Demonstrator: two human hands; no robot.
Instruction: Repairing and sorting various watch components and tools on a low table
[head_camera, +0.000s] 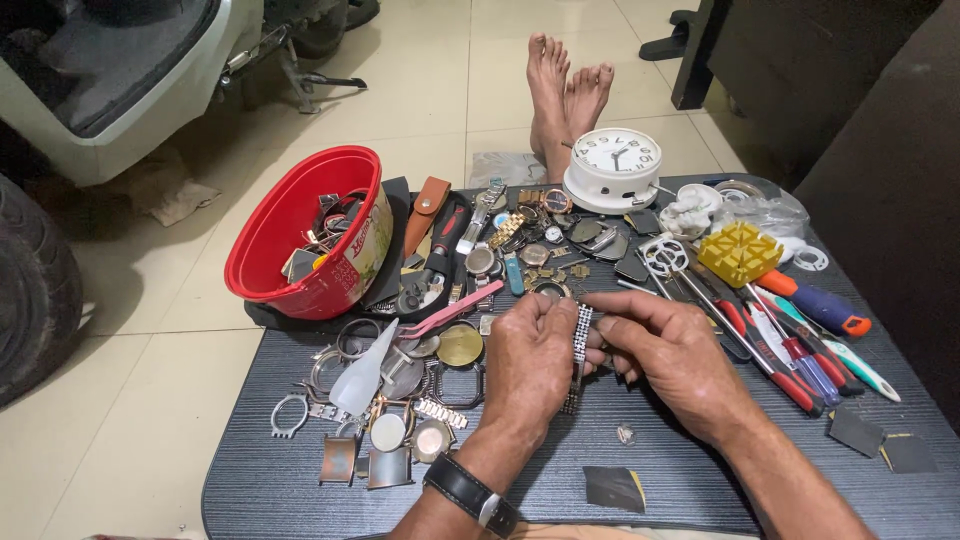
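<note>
Items on the low table, dark grey with a ribbed top (700, 480), left to right.

1. Red round plastic tub (300, 235), tilted on its side at the far left corner, mouth open toward the viewer, loose watch parts inside.
2. Scatter of bare metal watch cases, round case backs and bracelet pieces (390, 400), lying flat below the tub; a translucent white squeeze bottle (362, 375) and pink plastic tweezers (450, 310) rest among them.
3. Left hand (528, 362), black strap watch on its wrist. Fingers curled closed, pinching the upper part of the bracelet.
4. Silver metal link watch bracelet, narrow and studded (580, 345), held upright between both hands just above the table centre, its lower end hanging free toward the tabletop. Judged light, limp at every link joint, smooth and somewhat slippery; stiff only across its width. Best gripped by the flat edges of a link close to the working point, since anything below the grip will swing.
5. Right hand (672, 360). Thumb and forefinger closed on the bracelet's top end, other fingers loosely bent.
6. White round alarm clock (613, 165), behind the hands.
7. Yellow square plastic bracelet holder block (738, 252).
8. Row of red- and blue-handled screwdrivers (790, 355), far right, beside an orange-and-blue-handled tool (825, 305).
</note>
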